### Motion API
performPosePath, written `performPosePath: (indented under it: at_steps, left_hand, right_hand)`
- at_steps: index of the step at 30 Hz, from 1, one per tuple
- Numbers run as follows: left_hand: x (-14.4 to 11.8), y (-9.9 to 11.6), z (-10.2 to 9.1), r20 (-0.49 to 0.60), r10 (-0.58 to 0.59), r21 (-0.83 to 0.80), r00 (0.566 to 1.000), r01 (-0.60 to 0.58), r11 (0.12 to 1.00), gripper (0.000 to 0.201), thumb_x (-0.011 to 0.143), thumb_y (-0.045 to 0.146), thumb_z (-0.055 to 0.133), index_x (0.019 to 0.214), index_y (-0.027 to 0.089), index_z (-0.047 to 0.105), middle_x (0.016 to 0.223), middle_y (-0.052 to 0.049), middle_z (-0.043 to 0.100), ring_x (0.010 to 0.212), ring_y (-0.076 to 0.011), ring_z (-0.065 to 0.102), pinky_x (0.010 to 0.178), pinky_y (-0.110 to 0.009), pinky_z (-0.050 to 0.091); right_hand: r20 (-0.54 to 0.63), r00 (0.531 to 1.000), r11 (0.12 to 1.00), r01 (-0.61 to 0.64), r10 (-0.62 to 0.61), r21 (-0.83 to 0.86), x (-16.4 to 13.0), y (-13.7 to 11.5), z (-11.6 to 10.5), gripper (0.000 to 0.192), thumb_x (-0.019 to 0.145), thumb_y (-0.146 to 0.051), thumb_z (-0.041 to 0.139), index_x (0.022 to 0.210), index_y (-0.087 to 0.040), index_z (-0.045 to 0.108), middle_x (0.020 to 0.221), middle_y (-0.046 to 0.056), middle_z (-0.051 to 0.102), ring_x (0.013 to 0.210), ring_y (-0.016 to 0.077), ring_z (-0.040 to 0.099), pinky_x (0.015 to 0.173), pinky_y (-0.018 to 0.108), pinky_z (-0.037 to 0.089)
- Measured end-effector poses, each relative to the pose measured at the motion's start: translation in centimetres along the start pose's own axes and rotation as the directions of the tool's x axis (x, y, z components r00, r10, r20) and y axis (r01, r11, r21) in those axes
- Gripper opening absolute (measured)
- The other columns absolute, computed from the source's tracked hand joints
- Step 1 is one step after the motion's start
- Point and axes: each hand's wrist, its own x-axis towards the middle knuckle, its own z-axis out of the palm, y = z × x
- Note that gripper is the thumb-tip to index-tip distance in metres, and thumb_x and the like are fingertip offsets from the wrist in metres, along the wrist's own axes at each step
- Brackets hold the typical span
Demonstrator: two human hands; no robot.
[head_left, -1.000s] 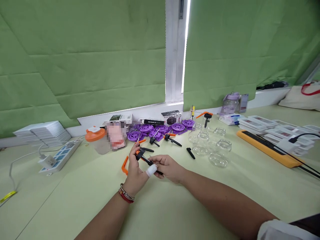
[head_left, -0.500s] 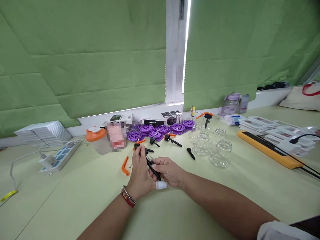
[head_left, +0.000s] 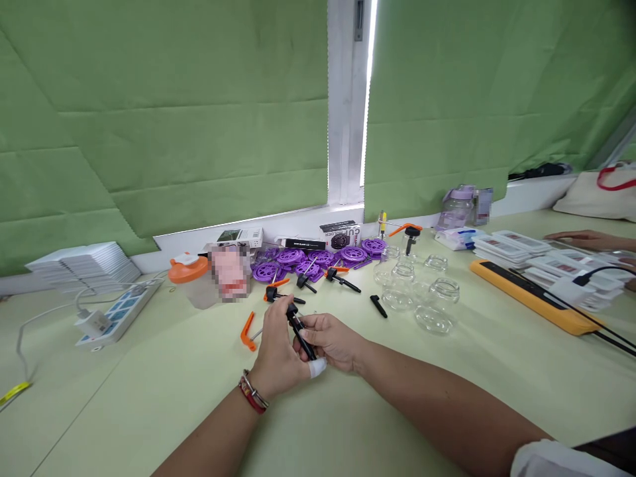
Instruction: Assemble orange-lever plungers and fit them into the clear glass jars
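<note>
The work looks partway through, with one piece in hand and several others on the bench [head_left: 149,404]. The black shaft piece [head_left: 303,336] is held at a tilt above the near part of the bench, its capped end pointing away from the person. The left hand [head_left: 276,349] curls round its side, the wrapped thumb near its lower end, while the right hand [head_left: 334,340] pinches it about midway; whether the right fingertips also hold some small part cannot be told. No orange part shows on this piece, and a loose orange lever [head_left: 247,331] lies just beyond the left wrist. Farther back, two black-and-orange assemblies, a nearer one [head_left: 284,295] and a farther one [head_left: 344,281], already seem to have their parts together, as does the upright unit [head_left: 411,233] with an orange arm among the glass jars [head_left: 437,313]. Apparently left over are the black clip-like piece [head_left: 378,306], lying alone, and a capped rod [head_left: 307,281] by the purple wheels [head_left: 291,256]. The nearest jars stand open-mouthed, with nothing fitted on them.
</note>
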Motion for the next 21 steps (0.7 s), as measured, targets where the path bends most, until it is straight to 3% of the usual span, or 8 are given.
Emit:
performPosePath:
  at_steps: [8,13,17,21]
  left_hand:
    - [0.12,-0.12,-0.06,0.039,-0.011,-0.01,0.999,0.011,1.0,0.093,0.05,0.028,0.072,0.135,0.02,0.032,0.123,-0.013,0.045,0.114,-0.0336,0.045,0.094,-0.047,0.04]
    - [0.16,-0.34,-0.07,0.027,0.043,0.036,0.999,-0.044,0.998,0.095,0.05,0.029,0.071,0.136,0.018,0.031,0.135,-0.015,0.037,0.126,-0.0377,0.034,0.102,-0.051,0.031]
    - [0.12,-0.5,-0.22,0.057,0.035,0.031,0.998,-0.037,0.999,0.097,0.049,0.03,0.073,0.136,0.019,0.031,0.125,-0.013,0.046,0.117,-0.0347,0.043,0.097,-0.048,0.037]
    - [0.24,-0.2,-0.63,0.081,-0.052,0.04,0.995,0.049,0.998,0.1,0.046,0.035,0.077,0.135,0.022,0.034,0.114,-0.011,0.053,0.105,-0.0326,0.051,0.088,-0.044,0.042]
  right_hand:
    - [0.031,1.0,0.998,0.004,-0.002,-0.065,0.31,0.01,-0.52,0.04,0.06,-0.037,0.08,0.083,-0.01,0.062,0.07,0.004,0.066,0.056,0.0107,0.058,0.061,0.026,0.045]
    - [0.034,0.999,0.994,0.025,-0.022,-0.107,0.44,0.41,-0.58,0.033,0.064,-0.035,0.078,0.08,-0.011,0.061,0.066,0.003,0.064,0.054,0.0102,0.056,0.058,0.025,0.043]
    - [0.006,0.999,0.994,0.033,-0.033,-0.108,0.5,0.78,-0.74,0.034,0.065,-0.035,0.077,0.082,-0.01,0.062,0.068,0.003,0.065,0.057,0.0106,0.057,0.061,0.026,0.044]
    - [-0.01,1.0,0.992,-0.025,0.024,-0.125,0.32,0.33,-0.91,0.038,0.064,-0.037,0.077,0.085,-0.008,0.064,0.073,0.006,0.067,0.061,0.0122,0.061,0.063,0.027,0.047]
